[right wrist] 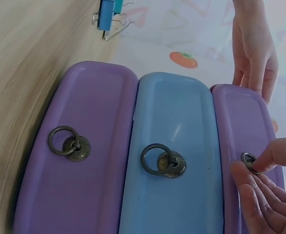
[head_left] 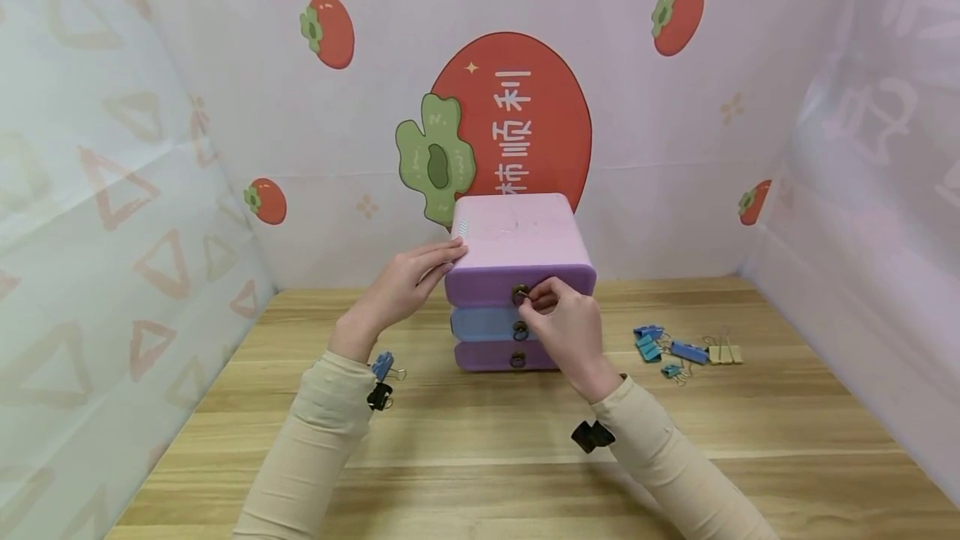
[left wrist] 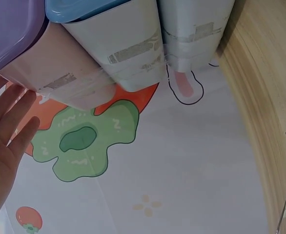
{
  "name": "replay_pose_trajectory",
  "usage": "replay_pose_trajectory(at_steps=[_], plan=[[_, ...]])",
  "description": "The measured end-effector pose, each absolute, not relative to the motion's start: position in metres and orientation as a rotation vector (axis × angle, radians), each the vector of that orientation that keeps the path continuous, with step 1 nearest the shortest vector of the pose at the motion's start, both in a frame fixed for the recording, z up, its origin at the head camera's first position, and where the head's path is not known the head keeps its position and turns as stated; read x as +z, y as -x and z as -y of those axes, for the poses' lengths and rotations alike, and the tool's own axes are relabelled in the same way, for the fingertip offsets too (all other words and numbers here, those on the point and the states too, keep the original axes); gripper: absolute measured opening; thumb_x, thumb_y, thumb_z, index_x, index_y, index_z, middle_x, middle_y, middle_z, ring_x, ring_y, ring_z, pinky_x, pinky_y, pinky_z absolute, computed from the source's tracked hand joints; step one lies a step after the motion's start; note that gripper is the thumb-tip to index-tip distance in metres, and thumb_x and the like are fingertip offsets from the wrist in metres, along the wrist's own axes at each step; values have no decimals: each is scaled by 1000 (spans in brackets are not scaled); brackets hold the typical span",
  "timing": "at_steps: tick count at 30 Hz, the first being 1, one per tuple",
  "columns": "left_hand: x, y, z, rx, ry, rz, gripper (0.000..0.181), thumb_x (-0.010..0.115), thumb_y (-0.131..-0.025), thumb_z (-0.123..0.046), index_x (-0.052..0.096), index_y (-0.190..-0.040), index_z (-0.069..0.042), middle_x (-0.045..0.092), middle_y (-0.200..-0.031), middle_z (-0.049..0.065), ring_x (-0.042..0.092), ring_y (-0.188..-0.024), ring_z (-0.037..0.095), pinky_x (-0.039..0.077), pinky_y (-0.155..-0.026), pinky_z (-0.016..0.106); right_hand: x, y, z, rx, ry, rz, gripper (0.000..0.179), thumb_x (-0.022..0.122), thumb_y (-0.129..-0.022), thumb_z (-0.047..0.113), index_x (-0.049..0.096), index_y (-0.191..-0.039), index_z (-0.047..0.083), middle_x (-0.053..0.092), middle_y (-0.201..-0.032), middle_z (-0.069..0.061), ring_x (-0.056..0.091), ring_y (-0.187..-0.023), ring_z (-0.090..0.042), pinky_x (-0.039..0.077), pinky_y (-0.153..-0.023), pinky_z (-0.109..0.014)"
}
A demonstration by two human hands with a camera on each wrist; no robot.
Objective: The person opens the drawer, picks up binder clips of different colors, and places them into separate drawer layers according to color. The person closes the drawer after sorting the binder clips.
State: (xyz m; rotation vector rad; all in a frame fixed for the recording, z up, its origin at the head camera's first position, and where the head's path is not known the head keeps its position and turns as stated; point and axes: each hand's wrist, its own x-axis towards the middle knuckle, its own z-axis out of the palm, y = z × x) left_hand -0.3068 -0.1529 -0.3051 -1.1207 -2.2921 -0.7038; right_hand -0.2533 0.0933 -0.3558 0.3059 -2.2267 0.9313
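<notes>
A small drawer cabinet (head_left: 517,232) with a pink top and three drawers stands against the back wall. Its top drawer front (head_left: 480,286) is purple, the middle one (right wrist: 177,112) blue, the lowest (right wrist: 101,105) purple, each with a bronze ring pull. My left hand (head_left: 405,286) rests its fingers, nearly straight, along the cabinet's upper left edge; in the left wrist view the same hand (left wrist: 4,146) lies against the pink side. Thumb and finger of my right hand (head_left: 570,327) pinch the ring pull (right wrist: 245,158) of the top drawer. All drawers sit closed.
Several blue, teal and yellow binder clips (head_left: 688,352) lie right of the cabinet. Left of it, beside the left sleeve, are a blue binder clip (head_left: 382,365) and a black one (head_left: 380,396). A black object (head_left: 592,436) shows by the right sleeve. Printed cloth walls surround the wooden table (head_left: 480,473).
</notes>
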Motion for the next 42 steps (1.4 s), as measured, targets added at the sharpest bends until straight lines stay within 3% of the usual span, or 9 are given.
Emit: replay_pose_trajectory(at_steps=[42], plan=[[-305,310,153,-668,1124,2307,31,55,-96,-10,62,-126,-9,59,-132,9,55,-123,24,46,-101,38,-350,217,-100,1139,-436,2242,4,70,-80,11,68,-82,8,68,-72,1,61,-61,-2,54,-57,-18]])
